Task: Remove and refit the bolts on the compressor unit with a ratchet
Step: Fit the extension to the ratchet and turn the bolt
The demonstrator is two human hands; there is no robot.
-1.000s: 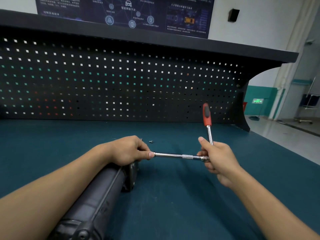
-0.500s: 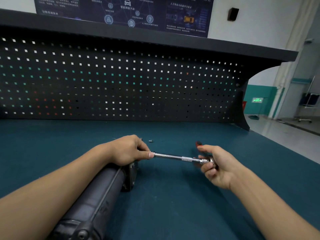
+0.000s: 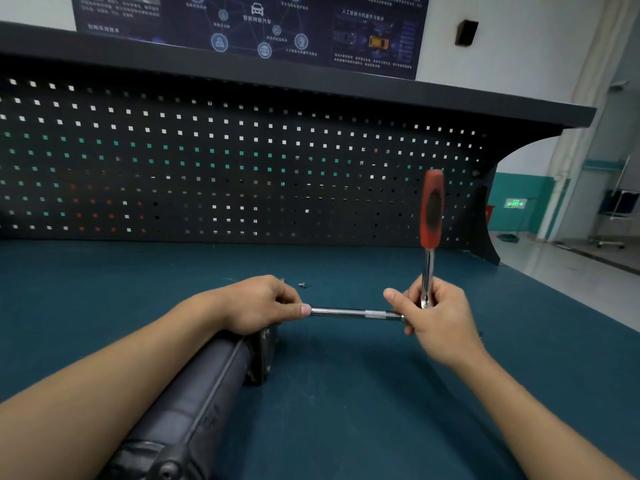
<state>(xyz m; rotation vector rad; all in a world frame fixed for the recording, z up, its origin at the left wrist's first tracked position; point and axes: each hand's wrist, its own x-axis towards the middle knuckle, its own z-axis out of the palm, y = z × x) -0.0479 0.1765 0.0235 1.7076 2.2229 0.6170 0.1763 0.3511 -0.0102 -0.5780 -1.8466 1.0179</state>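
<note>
Here, left grip (image 3: 256,303) pinching extension bar (image 3: 349,312), right grip (image 3: 436,320) holding ratchet (image 3: 432,209), poster (image 3: 242,26) reading 智能网联汽车.

The dark cylindrical compressor unit (image 3: 207,386) lies on its side. The ratchet (image 3: 431,216) stands red handle upright, its chrome extension bar (image 3: 356,312) level.

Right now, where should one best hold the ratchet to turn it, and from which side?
Take the ratchet by its red grip, coming from the right. The grip stands upright and free above the right hand, which holds the bare steel shank low by the head; farther out gives more leverage, probably.
</note>
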